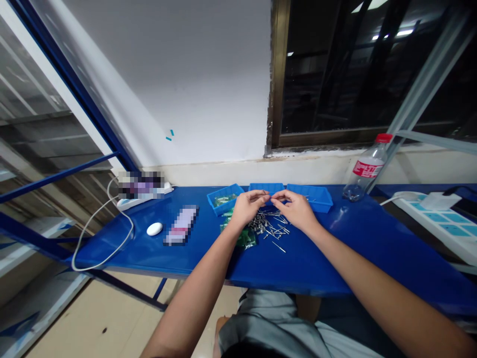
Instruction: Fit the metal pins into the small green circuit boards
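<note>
My left hand (pixel 249 206) and my right hand (pixel 296 210) hover over the table with their fingertips pinched close together. Whatever is between the fingers is too small to make out. Beneath them lies a pile of metal pop rivets (pixel 265 223) with long thin pins. One loose rivet (pixel 278 247) rests apart, closer to the front edge. Green plastic bags (pixel 247 239) sit by the pile, partly behind my left hand. Behind stand three blue trays: a left tray (pixel 213 204) with small green bags in it, a middle tray (pixel 257 187) partly hidden by my hands, and a right tray (pixel 325 200).
On the blue table (pixel 320 263) a plastic bottle (pixel 367 171) stands at back right, near a power strip (pixel 443 223). To the left are a white oval object (pixel 154 228), a blurred-out flat item (pixel 182 226) and a white cable (pixel 108 266) looping over the edge.
</note>
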The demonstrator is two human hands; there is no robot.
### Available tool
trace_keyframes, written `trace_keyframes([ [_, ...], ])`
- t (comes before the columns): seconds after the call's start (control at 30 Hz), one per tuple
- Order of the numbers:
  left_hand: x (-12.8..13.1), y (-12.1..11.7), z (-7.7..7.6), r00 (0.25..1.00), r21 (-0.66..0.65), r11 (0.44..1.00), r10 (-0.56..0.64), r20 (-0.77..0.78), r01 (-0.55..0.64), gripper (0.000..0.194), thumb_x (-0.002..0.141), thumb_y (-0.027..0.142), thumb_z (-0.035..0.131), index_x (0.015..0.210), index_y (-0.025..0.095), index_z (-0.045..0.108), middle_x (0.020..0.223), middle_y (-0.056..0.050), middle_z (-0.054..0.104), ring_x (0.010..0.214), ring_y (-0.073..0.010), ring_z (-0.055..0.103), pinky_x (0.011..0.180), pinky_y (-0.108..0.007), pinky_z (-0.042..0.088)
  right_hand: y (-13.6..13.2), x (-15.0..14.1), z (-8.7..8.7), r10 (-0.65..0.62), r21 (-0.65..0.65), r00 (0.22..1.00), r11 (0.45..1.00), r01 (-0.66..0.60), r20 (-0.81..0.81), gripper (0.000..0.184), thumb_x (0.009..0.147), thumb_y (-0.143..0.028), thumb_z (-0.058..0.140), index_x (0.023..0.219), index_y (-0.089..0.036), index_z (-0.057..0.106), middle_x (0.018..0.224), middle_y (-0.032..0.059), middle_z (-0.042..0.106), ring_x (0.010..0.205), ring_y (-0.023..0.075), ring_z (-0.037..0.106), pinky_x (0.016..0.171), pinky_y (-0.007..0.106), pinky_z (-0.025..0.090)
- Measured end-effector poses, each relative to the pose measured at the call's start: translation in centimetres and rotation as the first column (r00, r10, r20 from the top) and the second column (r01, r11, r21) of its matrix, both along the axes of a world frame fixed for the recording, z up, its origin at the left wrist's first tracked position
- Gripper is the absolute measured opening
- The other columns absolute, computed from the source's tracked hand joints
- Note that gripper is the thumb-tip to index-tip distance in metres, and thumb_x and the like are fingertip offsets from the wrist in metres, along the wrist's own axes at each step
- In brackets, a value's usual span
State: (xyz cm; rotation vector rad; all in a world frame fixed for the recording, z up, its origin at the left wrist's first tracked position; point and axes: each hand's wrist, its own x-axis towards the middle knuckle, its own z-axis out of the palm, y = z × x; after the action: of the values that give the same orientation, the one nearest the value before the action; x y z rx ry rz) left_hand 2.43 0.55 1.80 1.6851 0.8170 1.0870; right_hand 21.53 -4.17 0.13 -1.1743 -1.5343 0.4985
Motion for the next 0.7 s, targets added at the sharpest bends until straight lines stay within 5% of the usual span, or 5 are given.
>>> trace_keyframes([
  [0.13,-0.4,-0.2,0.3,0.964,0.243,0.967,0.133,-0.230,-0.075,0.029,0.096,0.038,0.070,0.115,0.019,0.080,0.102,-0.009,0.079,0.094,-0.0228,0.073,0.089,-0.037,0.058,-0.4,0.0,0.7,-0.119,0.173,0.990,0.979,0.104,0.078,0.017,0.093,-0.035,0.065,0.098,-0.021,0.074,0.097,0.0083,0.076,0.083,0.0224,0.072,0.064,0.032,0.057],
  [0.3,-0.4,-0.5,0.4,0.917,0.469,0.882,0.152,-0.368,0.042,0.029,0.102,0.030,0.061,0.121,0.020,0.079,0.100,-0.008,0.075,0.099,-0.0222,0.068,0.094,-0.037,0.054,-0.6,0.1,1.0,-0.112,0.253,0.976,0.965,0.063,0.186,0.012,0.094,-0.027,0.062,0.098,-0.022,0.072,0.099,0.0078,0.073,0.082,0.0213,0.069,0.065,0.032,0.055],
  [0.53,-0.3,-0.4,0.2,0.933,0.471,0.882,0.157,-0.323,0.015,0.022,0.098,0.027,0.067,0.114,0.021,0.081,0.106,-0.009,0.076,0.099,-0.0214,0.070,0.092,-0.036,0.056,0.0,0.2,0.0,-0.054,0.167,0.961,0.986,0.008,0.271,0.007,0.087,-0.020,0.063,0.092,-0.023,0.068,0.088,0.0027,0.073,0.073,0.0184,0.064,0.071,0.032,0.052],
  [0.7,0.0,-1.1,0.6,0.967,0.320,0.946,0.040,-0.253,0.045,0.045,0.098,0.034,0.067,0.139,0.018,0.065,0.110,-0.010,0.078,0.096,-0.0214,0.074,0.085,-0.034,0.060,0.1,0.0,-0.2,-0.037,0.083,0.975,0.996,0.019,0.219,0.028,0.080,-0.018,0.062,0.108,-0.022,0.062,0.079,-0.0012,0.066,0.066,0.0163,0.061,0.066,0.030,0.050],
])
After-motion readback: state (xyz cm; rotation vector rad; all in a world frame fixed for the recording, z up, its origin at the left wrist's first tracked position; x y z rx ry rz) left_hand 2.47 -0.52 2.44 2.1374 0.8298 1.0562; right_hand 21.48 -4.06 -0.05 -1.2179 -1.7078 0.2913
